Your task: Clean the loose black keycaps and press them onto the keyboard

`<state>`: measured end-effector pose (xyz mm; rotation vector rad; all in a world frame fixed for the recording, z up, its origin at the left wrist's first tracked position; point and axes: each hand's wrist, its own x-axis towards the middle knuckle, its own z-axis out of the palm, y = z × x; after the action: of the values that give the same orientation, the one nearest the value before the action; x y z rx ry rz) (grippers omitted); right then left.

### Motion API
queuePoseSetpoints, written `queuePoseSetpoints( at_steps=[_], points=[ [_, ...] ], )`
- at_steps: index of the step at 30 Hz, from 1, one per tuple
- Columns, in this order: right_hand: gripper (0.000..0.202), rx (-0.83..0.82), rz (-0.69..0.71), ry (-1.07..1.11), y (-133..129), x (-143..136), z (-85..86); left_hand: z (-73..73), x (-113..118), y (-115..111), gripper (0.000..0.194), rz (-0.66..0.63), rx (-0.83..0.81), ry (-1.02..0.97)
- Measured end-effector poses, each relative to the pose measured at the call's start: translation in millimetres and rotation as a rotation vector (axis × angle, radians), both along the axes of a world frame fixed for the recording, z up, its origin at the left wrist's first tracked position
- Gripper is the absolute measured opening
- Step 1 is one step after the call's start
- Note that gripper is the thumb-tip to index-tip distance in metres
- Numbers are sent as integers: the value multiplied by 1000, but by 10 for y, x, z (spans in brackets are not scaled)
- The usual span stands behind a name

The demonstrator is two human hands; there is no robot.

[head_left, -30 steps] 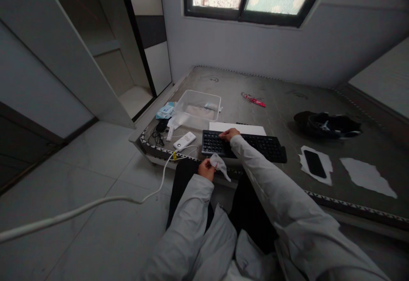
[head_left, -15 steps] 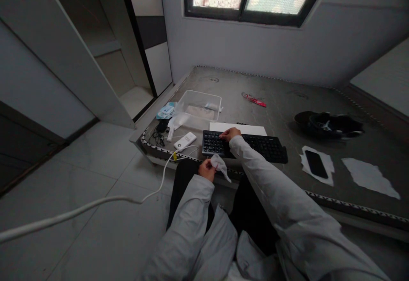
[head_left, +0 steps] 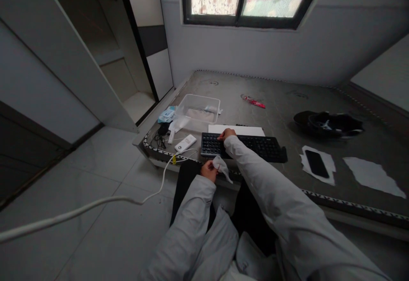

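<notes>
A black keyboard (head_left: 268,148) lies along the near edge of the mattress. Over its left part, my right hand (head_left: 227,134) is closed in a pinch, fingertips down at the keys; whatever is between them is too small to make out. My left hand (head_left: 209,170) is lower, in front of the keyboard's near edge, closed on a crumpled white tissue (head_left: 223,168) that droops to the right. Behind the keyboard is a flat white board or box (head_left: 236,129), partly covered by it.
Left of the keyboard sit a white power strip (head_left: 185,143) with its cable, a clear plastic bin (head_left: 198,110) and blue packets (head_left: 166,114). To the right are a phone (head_left: 316,164) on white paper, another paper sheet (head_left: 373,175) and a black cap (head_left: 329,124). A red packet (head_left: 255,102) lies farther back.
The camera view has tilted slightly. My right hand stays pinched over the keyboard's left part with little movement, and my left hand still grips the tissue.
</notes>
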<state>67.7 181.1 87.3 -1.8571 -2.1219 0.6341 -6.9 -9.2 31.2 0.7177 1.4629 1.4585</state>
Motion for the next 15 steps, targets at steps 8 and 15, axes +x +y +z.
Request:
queuePoseSetpoints(
  at_steps=[8,15],
  points=[
    [20,159,-6,92,-329,144,93,-48,7,-18,18,-21,-12,-32],
    [28,264,192,414,-1275,623,-115,17,-42,-21,35,-119,5,-137]
  ],
)
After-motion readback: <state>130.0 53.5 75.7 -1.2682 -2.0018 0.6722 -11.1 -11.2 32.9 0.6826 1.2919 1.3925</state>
